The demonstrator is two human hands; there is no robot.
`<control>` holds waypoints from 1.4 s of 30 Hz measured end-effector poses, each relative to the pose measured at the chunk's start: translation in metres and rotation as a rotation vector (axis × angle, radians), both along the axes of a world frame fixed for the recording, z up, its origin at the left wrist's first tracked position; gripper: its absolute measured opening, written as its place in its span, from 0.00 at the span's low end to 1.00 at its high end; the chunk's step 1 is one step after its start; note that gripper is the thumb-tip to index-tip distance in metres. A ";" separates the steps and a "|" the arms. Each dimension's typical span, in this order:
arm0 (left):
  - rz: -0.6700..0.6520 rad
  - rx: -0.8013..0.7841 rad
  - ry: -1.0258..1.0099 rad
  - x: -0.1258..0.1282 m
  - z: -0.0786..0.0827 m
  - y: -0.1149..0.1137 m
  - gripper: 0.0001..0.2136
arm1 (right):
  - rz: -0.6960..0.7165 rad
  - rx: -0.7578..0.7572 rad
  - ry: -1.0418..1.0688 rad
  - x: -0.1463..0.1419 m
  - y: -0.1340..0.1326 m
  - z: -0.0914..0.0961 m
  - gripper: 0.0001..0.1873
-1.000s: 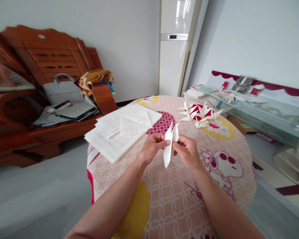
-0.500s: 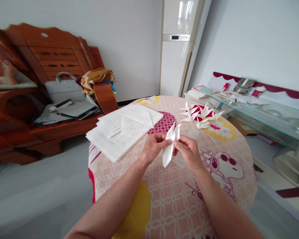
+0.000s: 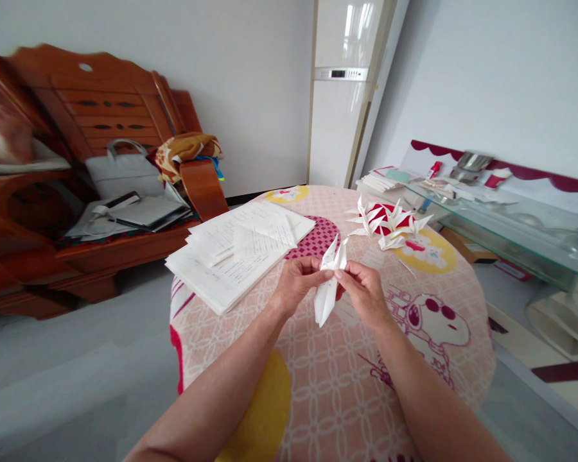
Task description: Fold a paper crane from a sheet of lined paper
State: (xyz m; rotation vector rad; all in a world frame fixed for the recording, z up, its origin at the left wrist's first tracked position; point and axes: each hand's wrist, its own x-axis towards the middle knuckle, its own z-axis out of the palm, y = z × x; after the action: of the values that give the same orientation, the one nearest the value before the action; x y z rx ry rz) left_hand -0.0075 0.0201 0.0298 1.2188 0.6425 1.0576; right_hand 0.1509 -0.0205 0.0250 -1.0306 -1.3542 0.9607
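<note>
A white folded paper piece [image 3: 325, 301], long and narrow with two pointed tips at its upper end, is pinched above the round table. My left hand [image 3: 299, 282] grips its left side, thumb on the front. On the right side my right hand [image 3: 363, 292] holds it the same way, and the two thumbs nearly meet at its middle. Fingers behind the paper are partly hidden. Left of my hands lies a stack of written paper sheets [image 3: 241, 256], with a folded sheet [image 3: 266, 236] on top. Several folded paper cranes [image 3: 390, 221] sit at the table's far right.
A patterned cloth covers the round table [image 3: 337, 385]. To the right stands a glass-shelved table [image 3: 534, 218] with cups and papers. A wooden sofa [image 3: 110, 109] on the left bears a grey bag [image 3: 122, 173]; another person's hand [image 3: 9, 131] shows at its far-left end.
The paper's two upper tips have come slightly closer together, and its front faces me a little more. Both hands keep their grip. The other person's hand at far left has moved.
</note>
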 end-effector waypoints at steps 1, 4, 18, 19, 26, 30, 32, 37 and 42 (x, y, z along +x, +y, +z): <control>-0.008 0.000 -0.001 0.000 0.000 0.000 0.14 | -0.007 -0.002 -0.001 0.000 0.000 0.000 0.16; -0.019 0.000 -0.003 -0.002 0.001 0.001 0.13 | -0.027 -0.006 0.004 0.000 0.000 -0.001 0.17; 0.090 -0.014 0.074 0.000 -0.003 0.003 0.15 | 0.015 -0.011 -0.097 -0.002 -0.001 0.008 0.18; 0.086 -0.023 0.064 -0.001 -0.003 0.003 0.15 | 0.023 -0.023 -0.088 -0.002 -0.002 0.008 0.18; 0.031 -0.111 -0.024 -0.002 -0.003 0.004 0.16 | 0.086 -0.065 -0.049 -0.001 -0.002 0.008 0.20; -0.005 -0.126 -0.067 -0.001 -0.001 0.003 0.17 | 0.099 -0.063 -0.039 -0.002 -0.001 0.007 0.20; -0.024 -0.134 -0.097 -0.001 0.000 0.002 0.17 | 0.101 -0.057 -0.028 -0.002 -0.002 0.006 0.20; -0.157 -0.150 -0.137 -0.001 0.003 0.001 0.18 | 0.080 -0.024 -0.034 -0.004 -0.004 0.005 0.20; -0.124 -0.131 -0.126 -0.002 -0.001 0.003 0.16 | -0.027 0.008 -0.109 -0.002 -0.004 0.008 0.18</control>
State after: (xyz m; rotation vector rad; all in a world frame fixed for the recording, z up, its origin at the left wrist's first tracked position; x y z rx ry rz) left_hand -0.0093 0.0235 0.0290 1.0566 0.5239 0.9650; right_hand 0.1487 -0.0247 0.0326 -1.1056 -1.4285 0.8890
